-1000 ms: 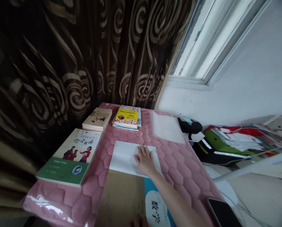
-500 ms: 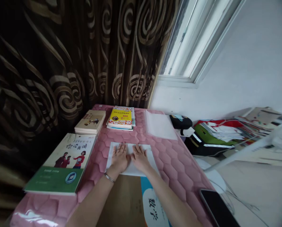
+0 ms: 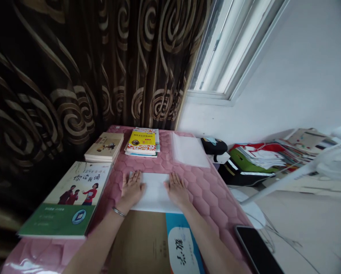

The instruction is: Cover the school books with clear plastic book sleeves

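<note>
A white sheet (image 3: 155, 192) lies flat on the pink table, just beyond a book with a brown cover part and a blue strip (image 3: 141, 243). On the sheet's left side my left hand (image 3: 132, 188) rests palm down, fingers stretched out, a silver bangle at the wrist. Flat on the right side lies my right hand (image 3: 176, 189), its fingers also extended. The middle of the sheet shows between the two hands, while both side edges are partly hidden under them. Neither hand grips anything.
At the left lie a green-and-white book (image 3: 70, 198) and a stack of tan books (image 3: 104, 146). Farther back are a yellow-covered book pile (image 3: 142, 141) and clear plastic sheets (image 3: 190, 150). A phone (image 3: 257, 247) lies front right, near a white lamp (image 3: 290, 177).
My hands have slid apart over the white sheet, the left one to its left side and the right one to its right side. The view has shifted slightly.
</note>
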Available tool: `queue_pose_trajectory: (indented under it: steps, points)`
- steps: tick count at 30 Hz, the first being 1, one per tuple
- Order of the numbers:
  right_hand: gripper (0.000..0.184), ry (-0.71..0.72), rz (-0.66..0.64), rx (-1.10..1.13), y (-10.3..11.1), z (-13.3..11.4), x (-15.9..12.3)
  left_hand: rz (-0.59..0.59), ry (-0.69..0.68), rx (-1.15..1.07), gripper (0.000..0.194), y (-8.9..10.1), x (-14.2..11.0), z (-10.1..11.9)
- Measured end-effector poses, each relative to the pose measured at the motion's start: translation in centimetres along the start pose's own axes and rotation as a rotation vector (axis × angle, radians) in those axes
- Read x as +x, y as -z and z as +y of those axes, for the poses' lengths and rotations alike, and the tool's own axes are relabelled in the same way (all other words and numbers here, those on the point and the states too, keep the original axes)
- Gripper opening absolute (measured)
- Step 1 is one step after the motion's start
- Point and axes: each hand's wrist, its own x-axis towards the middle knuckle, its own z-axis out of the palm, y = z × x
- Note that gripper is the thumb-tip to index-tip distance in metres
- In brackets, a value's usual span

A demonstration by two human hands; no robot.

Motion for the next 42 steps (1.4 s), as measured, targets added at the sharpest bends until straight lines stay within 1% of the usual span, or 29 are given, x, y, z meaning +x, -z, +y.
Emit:
queue_pose_trajectory:
  steps: [3,5,6,7,9,11,13,15,16,18,23,25,28,30,31,34,36,38,40,42]
  points:
    - [0.065,0.001,0.014,-0.008,-0.1,0.5,0.0,-0.003,0.072,0.031,0.057,0.5,-0.3,-2.0]
    - [0.065,0.007,0.016,-0.009,-0.2,0.3,-0.1,-0.007,0.130,0.068,0.057,1.1,-0.5,-2.4]
    - [0.065,0.005,0.016,-0.010,-0.3,0.1,-0.1,-0.009,0.169,0.089,0.057,1.4,-0.5,-2.0]
    - [0.066,0.002,0.014,-0.011,-0.3,0.0,-0.1,-0.013,0.202,0.107,0.057,1.8,-0.5,-1.3]
    - [0.066,0.001,0.014,-0.009,-0.3,0.0,-0.1,-0.027,0.235,0.122,0.059,2.1,-0.2,1.1]
    - [0.066,0.009,0.029,-0.008,-0.5,0.1,-0.1,-0.048,0.157,0.095,0.063,2.0,0.2,4.2]
    - [0.066,0.023,0.050,-0.016,-0.7,0.3,-0.1,-0.067,0.026,0.048,0.062,1.4,0.6,7.2]
    - [0.064,0.033,0.064,-0.032,-1.0,0.5,0.0,-0.086,-0.090,-0.058,0.057,0.5,0.9,8.9]
    - [0.064,0.037,0.069,-0.039,-1.2,0.5,0.1,-0.084,-0.116,-0.104,0.057,0.1,0.9,9.2]
    - [0.064,0.037,0.076,-0.044,-1.4,0.5,0.1,-0.066,-0.112,-0.155,0.060,-0.5,1.0,8.3]
    - [0.066,0.022,0.051,-0.042,-1.1,0.5,0.2,0.006,0.002,-0.084,0.058,-0.9,0.6,3.2]
    - [0.066,0.017,0.026,-0.050,-0.7,0.5,0.2,0.031,0.007,-0.067,0.057,-0.9,0.4,2.0]
    - [0.064,-0.020,0.021,-0.065,-0.1,-0.5,0.1,0.043,0.009,-0.063,0.058,-0.8,0.2,1.8]
    - [0.063,0.004,0.039,-0.052,0.1,-2.2,-0.1,0.046,0.012,-0.061,0.059,-0.7,0.1,2.0]
    - [0.063,0.057,0.047,-0.032,0.2,-3.3,-0.1,0.041,0.010,-0.059,0.059,-0.6,0.1,2.1]
    - [0.063,0.280,0.024,0.077,0.0,-6.7,-0.1,0.008,-0.016,-0.041,0.058,-0.5,0.1,2.0]
    - [0.064,0.328,0.008,0.108,-0.2,-7.7,0.0,-0.011,-0.029,-0.031,0.058,-0.6,0.1,1.8]
    - [0.065,0.278,-0.008,0.087,-0.4,-7.1,0.3,0.003,-0.025,-0.032,0.058,-0.7,0.2,1.7]
    - [0.068,0.179,-0.017,0.041,-0.5,-5.1,0.6,0.033,-0.009,-0.038,0.058,-1.0,0.2,1.8]
    - [0.069,0.061,-0.003,-0.005,-0.7,-2.6,0.7,0.050,0.003,-0.043,0.059,-1.2,0.3,1.9]
